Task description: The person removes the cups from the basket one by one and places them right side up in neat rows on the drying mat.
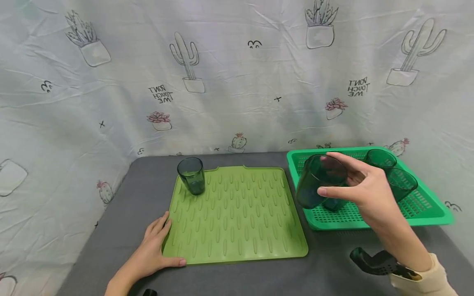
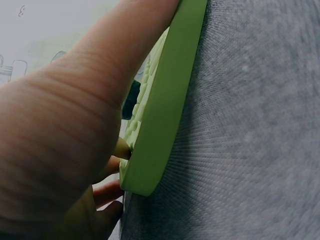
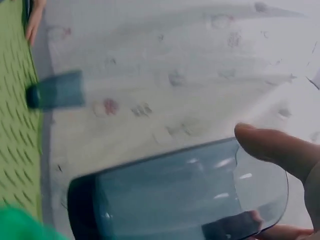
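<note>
My right hand (image 1: 364,185) holds a dark green tinted glass (image 1: 310,191) near its rim, thumb on the near side and fingers on the far side. The glass is raised over the left edge of a green plastic basket (image 1: 433,216), its base tilted toward the left. In the right wrist view the glass (image 3: 165,192) lies across the lower part, with the thumb at its rim. My left hand (image 1: 149,248) rests spread at the front left corner of a light green ridged mat (image 1: 237,218). A second glass (image 1: 192,176) stands upright on the mat's back left corner.
Several more green glasses, one of them a glass (image 1: 401,185) at the right, sit in the basket. A grey cloth (image 1: 237,279) covers the table. Behind hangs a white curtain (image 1: 237,74) printed with cacti. A black camera mount (image 1: 374,261) juts from the right wrist.
</note>
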The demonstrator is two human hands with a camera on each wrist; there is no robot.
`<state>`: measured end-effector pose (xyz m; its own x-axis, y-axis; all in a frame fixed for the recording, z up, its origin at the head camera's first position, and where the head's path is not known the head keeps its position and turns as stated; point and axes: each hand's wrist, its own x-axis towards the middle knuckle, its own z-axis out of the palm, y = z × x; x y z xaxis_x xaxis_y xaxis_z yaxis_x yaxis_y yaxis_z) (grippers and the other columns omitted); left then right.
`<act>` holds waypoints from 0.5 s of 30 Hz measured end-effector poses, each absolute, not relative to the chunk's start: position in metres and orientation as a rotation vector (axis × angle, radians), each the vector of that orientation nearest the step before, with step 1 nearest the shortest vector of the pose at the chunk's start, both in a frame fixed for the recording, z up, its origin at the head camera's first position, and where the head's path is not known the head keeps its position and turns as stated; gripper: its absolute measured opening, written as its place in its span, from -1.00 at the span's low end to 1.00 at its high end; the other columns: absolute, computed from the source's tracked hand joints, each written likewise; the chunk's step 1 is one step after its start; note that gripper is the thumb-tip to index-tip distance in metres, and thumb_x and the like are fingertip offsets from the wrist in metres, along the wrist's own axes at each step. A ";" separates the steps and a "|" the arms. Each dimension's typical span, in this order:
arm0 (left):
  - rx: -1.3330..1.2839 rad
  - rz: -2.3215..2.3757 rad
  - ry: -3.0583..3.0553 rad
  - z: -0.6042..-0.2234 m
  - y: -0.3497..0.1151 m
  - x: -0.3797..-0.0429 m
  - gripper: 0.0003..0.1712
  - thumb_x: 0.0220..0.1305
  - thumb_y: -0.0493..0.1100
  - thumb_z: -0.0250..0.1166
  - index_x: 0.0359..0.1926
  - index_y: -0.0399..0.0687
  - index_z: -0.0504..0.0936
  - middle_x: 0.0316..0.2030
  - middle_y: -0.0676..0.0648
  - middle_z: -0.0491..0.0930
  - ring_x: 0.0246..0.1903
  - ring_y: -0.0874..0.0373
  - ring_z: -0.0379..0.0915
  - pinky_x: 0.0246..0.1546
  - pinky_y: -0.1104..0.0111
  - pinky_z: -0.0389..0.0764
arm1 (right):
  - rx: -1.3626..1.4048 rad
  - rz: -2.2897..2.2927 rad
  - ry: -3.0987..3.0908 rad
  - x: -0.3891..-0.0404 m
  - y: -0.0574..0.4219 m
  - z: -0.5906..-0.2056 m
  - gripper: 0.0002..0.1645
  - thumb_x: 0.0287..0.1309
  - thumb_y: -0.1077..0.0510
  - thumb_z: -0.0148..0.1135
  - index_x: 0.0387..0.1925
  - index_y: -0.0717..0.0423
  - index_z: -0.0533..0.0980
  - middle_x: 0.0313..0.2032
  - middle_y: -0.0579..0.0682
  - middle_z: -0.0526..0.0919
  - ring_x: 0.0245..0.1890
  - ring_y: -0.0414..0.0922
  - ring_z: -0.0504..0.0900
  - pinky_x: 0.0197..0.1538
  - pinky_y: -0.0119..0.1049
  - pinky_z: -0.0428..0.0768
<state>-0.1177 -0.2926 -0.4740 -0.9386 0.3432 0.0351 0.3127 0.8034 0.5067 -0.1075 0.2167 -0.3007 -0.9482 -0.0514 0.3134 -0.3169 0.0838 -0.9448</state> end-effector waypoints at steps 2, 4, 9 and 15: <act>0.531 0.807 2.934 -0.475 -0.294 -0.118 0.44 -0.21 0.46 0.49 0.44 -0.44 0.15 0.49 -0.33 -0.11 0.37 -0.39 -0.25 0.05 -0.36 0.21 | 0.358 1.973 -2.177 -0.113 0.202 -0.304 -0.12 -0.14 0.45 0.54 0.30 0.21 0.44 0.14 0.14 0.56 0.10 -0.01 0.52 0.09 -0.41 0.46; 0.540 0.813 2.938 -0.475 -0.294 -0.118 0.44 -0.21 0.45 0.50 0.44 -0.45 0.15 0.49 -0.33 -0.11 0.37 -0.39 -0.24 0.05 -0.36 0.21 | 0.361 1.977 -2.193 -0.119 0.187 -0.307 -0.10 -0.16 0.40 0.58 0.31 0.18 0.45 0.15 0.14 0.56 0.13 0.00 0.51 0.13 -0.38 0.45; 0.565 0.822 2.940 -0.475 -0.293 -0.118 0.44 -0.21 0.44 0.51 0.43 -0.48 0.15 0.48 -0.35 -0.10 0.37 -0.38 -0.23 0.05 -0.36 0.22 | 0.401 2.005 -2.191 -0.134 0.154 -0.319 -0.07 -0.18 0.30 0.62 0.31 0.03 0.46 0.16 0.06 0.57 0.19 -0.04 0.48 0.22 -0.27 0.38; 0.541 0.801 2.932 -0.473 -0.293 -0.119 0.44 -0.21 0.45 0.50 0.44 -0.46 0.15 0.49 -0.34 -0.11 0.37 -0.39 -0.24 0.03 -0.37 0.22 | 0.367 2.122 -2.138 -0.153 0.113 -0.334 -0.03 -0.22 0.27 0.65 0.31 -0.10 0.47 0.16 -0.01 0.58 0.20 -0.11 0.48 0.18 -0.24 0.45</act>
<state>-0.1189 -0.2929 -0.4728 -0.9372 0.3466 0.0388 0.3182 0.8042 0.5019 -0.1526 0.1130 -0.3342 -0.9650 -0.0955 0.2441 -0.2448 -0.0045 -0.9696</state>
